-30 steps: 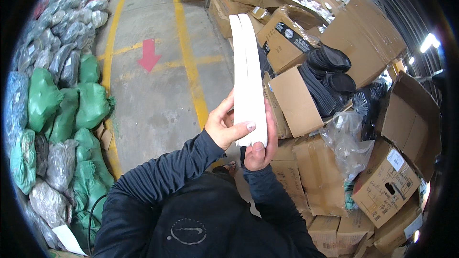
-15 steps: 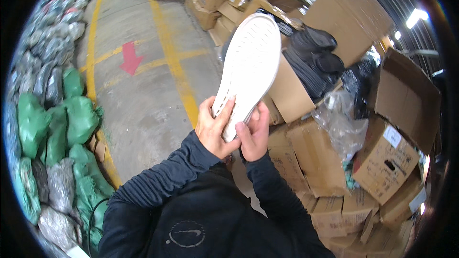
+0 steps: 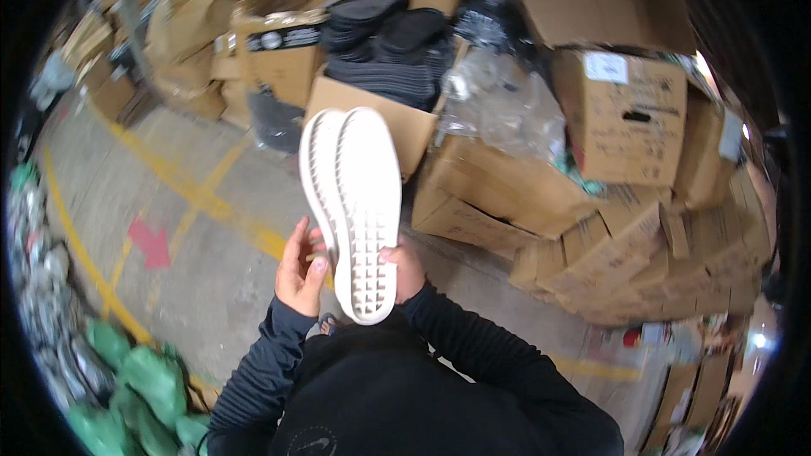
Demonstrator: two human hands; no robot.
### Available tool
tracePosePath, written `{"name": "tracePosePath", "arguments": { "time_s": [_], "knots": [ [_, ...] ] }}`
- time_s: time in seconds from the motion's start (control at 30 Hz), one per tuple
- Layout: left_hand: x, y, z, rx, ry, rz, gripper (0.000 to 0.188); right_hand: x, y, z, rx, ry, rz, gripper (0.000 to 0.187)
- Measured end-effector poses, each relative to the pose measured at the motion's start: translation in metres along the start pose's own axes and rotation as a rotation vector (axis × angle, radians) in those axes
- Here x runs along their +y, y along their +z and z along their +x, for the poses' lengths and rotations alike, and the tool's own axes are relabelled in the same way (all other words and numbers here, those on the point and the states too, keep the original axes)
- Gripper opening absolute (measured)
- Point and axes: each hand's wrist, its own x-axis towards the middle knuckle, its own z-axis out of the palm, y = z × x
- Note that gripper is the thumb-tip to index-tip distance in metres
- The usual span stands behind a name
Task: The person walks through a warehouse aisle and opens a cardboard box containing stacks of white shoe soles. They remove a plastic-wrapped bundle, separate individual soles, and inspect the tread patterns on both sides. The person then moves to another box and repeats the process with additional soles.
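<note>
A pair of white shoe soles, the front sole (image 3: pixel 372 177) overlapping the back sole (image 3: pixel 316 152), stands tilted upward in front of me. Raised rims and a grid of square hollows at the heel end show on the front one. My right hand (image 3: pixel 408 273) grips the lower right edge, its thumb on the front sole and its other fingers hidden behind. Beside the lower left edge is my left hand (image 3: pixel 297 277), fingers apart and palm turned toward the soles. Whether its fingertips touch them I cannot tell.
Ahead, an open carton (image 3: pixel 372 118) holds several black soles (image 3: pixel 384 42). Clear plastic wrap (image 3: pixel 503 97) and a printed carton (image 3: pixel 629 118) lie to its right. Flattened cartons (image 3: pixel 591 245) are piled at the right. Green sacks (image 3: pixel 152 380) line the lower left, beside a yellow floor line (image 3: pixel 84 262).
The view has swung right. The soles have turned, so the gridded side and a second sole now show instead of one flat face. My left hand has come off the heel and opened.
</note>
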Motion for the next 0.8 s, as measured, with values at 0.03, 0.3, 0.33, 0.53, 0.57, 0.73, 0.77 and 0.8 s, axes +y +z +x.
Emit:
{"name": "tracePosePath", "arguments": {
  "time_s": [0.03,0.3,0.33,0.53,0.57,0.73,0.77,0.8],
  "knots": [
    [-0.008,0.006,0.004,-0.120,0.045,-0.001,0.072,0.002,-0.003,-0.006,0.088,0.045,-0.040,0.056],
    [-0.056,0.044,0.037,-0.312,-0.220,-0.007,0.063,-0.021,-0.024,-0.041,0.144,-0.204,-0.918,0.054],
    [-0.059,0.049,0.043,-0.333,-0.254,-0.022,0.060,-0.028,-0.028,-0.042,0.164,-0.202,-0.890,0.051],
    [-0.047,0.096,0.082,-0.476,-0.206,-0.057,0.063,-0.068,-0.049,-0.036,0.295,-0.198,-0.672,0.043],
    [-0.042,0.108,0.091,-0.532,-0.100,-0.035,0.062,-0.075,-0.055,-0.035,0.331,-0.209,-0.561,0.044],
    [-0.030,0.191,0.165,-0.668,0.212,0.413,0.033,-0.118,-0.108,-0.054,0.508,-0.386,-0.205,0.045],
    [-0.033,0.214,0.175,-0.634,0.243,0.419,0.031,-0.129,-0.121,-0.061,0.597,-0.360,-0.212,0.047],
    [-0.034,0.236,0.188,-0.594,0.285,0.450,0.028,-0.141,-0.133,-0.067,0.669,-0.350,-0.216,0.050]
  ]
}}
